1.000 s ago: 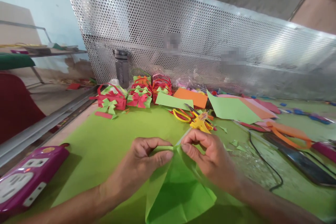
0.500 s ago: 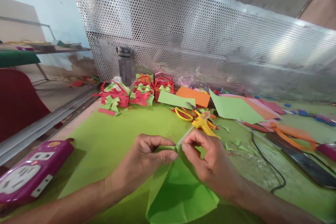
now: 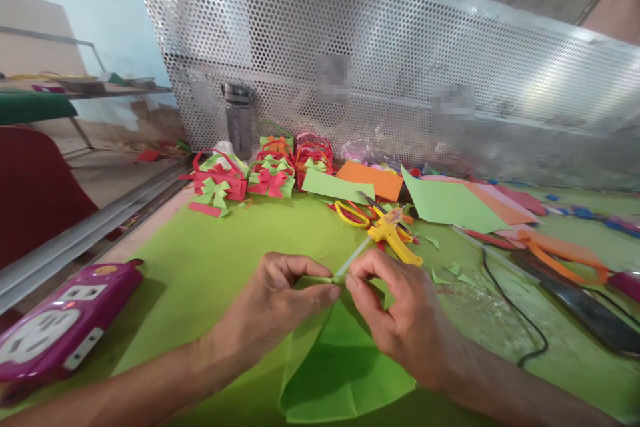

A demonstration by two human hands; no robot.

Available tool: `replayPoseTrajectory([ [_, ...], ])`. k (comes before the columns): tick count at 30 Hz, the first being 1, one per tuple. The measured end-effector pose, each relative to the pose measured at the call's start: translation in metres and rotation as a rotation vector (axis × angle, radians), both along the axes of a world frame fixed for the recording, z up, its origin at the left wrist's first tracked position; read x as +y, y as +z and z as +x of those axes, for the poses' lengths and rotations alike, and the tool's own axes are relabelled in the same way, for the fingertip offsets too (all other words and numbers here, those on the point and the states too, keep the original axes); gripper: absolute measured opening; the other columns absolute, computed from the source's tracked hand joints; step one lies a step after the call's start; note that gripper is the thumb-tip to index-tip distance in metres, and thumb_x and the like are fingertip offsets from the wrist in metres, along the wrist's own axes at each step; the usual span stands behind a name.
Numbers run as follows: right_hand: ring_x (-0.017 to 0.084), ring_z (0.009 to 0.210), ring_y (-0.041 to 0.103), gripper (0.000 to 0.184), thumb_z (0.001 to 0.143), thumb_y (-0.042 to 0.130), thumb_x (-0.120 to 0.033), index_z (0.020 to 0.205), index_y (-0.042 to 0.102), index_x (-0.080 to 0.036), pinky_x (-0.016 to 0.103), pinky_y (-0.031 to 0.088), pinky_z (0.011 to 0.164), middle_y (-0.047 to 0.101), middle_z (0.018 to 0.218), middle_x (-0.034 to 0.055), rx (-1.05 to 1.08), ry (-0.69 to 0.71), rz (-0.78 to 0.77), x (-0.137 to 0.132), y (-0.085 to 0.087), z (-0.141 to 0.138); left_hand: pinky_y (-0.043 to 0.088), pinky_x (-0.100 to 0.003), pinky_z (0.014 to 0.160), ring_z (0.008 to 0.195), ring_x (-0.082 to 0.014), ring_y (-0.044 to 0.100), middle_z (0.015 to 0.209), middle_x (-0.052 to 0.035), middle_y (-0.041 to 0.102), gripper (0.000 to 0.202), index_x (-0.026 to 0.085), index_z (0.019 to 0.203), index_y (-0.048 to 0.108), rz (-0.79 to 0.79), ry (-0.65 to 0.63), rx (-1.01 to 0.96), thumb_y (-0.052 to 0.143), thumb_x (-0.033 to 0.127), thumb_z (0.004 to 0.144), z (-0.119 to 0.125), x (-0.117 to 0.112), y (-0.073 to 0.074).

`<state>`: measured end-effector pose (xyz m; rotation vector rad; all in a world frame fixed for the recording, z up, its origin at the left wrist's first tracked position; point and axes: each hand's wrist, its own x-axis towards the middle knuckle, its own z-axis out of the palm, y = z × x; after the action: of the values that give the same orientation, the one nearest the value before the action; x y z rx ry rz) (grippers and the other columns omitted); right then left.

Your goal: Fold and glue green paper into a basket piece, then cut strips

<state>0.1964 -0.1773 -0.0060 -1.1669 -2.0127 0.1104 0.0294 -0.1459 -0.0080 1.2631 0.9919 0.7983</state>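
Note:
A folded sheet of green paper [image 3: 340,373] hangs in front of me above the green table cover [image 3: 210,260]. My left hand [image 3: 280,300] pinches its top edge between thumb and forefinger. My right hand [image 3: 395,320] pinches the same top edge right beside it, so the fingertips of both hands nearly touch. The top edge is pressed into a narrow crease between them, and the sheet fans out wider below.
A yellow glue gun [image 3: 393,237] and yellow-handled scissors [image 3: 353,213] lie just beyond my hands. Paper baskets [image 3: 220,180] stand at the back left by a grey bottle [image 3: 238,120]. Coloured sheets [image 3: 450,203], orange scissors [image 3: 560,253], a black cable [image 3: 520,320] lie right. A pink power strip [image 3: 60,327] sits left.
My hands have pinched the paper's top edge tighter and closer together. The view has shifted a little; the hands stay in the same place.

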Motion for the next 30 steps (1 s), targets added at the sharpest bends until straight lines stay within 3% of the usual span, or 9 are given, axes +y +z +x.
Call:
replayPoseTrajectory([
  [9, 0.008, 0.052, 0.045, 0.013, 0.082, 0.048, -0.014, 0.070, 0.045, -0.019, 0.023, 0.034, 0.052, 0.046, 0.059, -0.0048, 0.039, 0.024, -0.047, -0.004, 0.002, 0.000, 0.026, -0.020, 0.046, 0.053, -0.0078, 0.037, 0.060, 0.0002, 0.054, 0.026, 0.012, 0.071, 0.067, 0.031, -0.039, 0.014, 0.071, 0.037, 0.062, -0.003, -0.001, -0.002],
  [15, 0.009, 0.063, 0.051, 0.009, 0.086, 0.049, -0.022, 0.078, 0.052, -0.019, 0.022, 0.038, 0.057, 0.056, 0.068, -0.0033, 0.112, 0.107, -0.295, -0.003, 0.009, 0.003, 0.033, -0.022, 0.053, 0.060, -0.0106, 0.044, 0.069, -0.0025, 0.059, 0.022, 0.012, 0.070, 0.066, 0.127, -0.097, 0.031, 0.067, 0.034, 0.068, -0.005, -0.003, 0.002],
  [18, 0.010, 0.066, 0.053, 0.012, 0.086, 0.051, -0.025, 0.075, 0.053, -0.019, 0.022, 0.038, 0.061, 0.057, 0.070, -0.0026, 0.103, 0.117, -0.326, 0.000, 0.010, 0.004, 0.034, -0.023, 0.055, 0.062, -0.0120, 0.046, 0.070, -0.0032, 0.059, 0.022, 0.011, 0.070, 0.066, 0.184, -0.103, 0.057, 0.065, 0.033, 0.070, -0.005, -0.003, 0.004],
  [26, 0.008, 0.059, 0.046, 0.020, 0.088, 0.049, -0.023, 0.069, 0.050, -0.018, 0.021, 0.033, 0.059, 0.048, 0.061, -0.0052, 0.065, 0.160, -0.248, 0.005, 0.009, 0.000, 0.022, -0.022, 0.045, 0.049, -0.0072, 0.027, 0.052, 0.0038, 0.040, 0.025, 0.011, 0.071, 0.064, 0.244, -0.138, 0.095, 0.061, 0.036, 0.073, -0.006, -0.002, 0.004],
  [30, 0.008, 0.056, 0.041, 0.019, 0.087, 0.050, -0.024, 0.069, 0.048, -0.019, 0.021, 0.030, 0.054, 0.044, 0.059, -0.0056, 0.094, 0.159, -0.282, 0.008, 0.006, 0.000, 0.021, -0.022, 0.045, 0.050, -0.0074, 0.028, 0.055, 0.0031, 0.042, 0.024, 0.012, 0.070, 0.064, 0.252, -0.114, 0.124, 0.062, 0.035, 0.072, -0.008, 0.000, 0.003],
])
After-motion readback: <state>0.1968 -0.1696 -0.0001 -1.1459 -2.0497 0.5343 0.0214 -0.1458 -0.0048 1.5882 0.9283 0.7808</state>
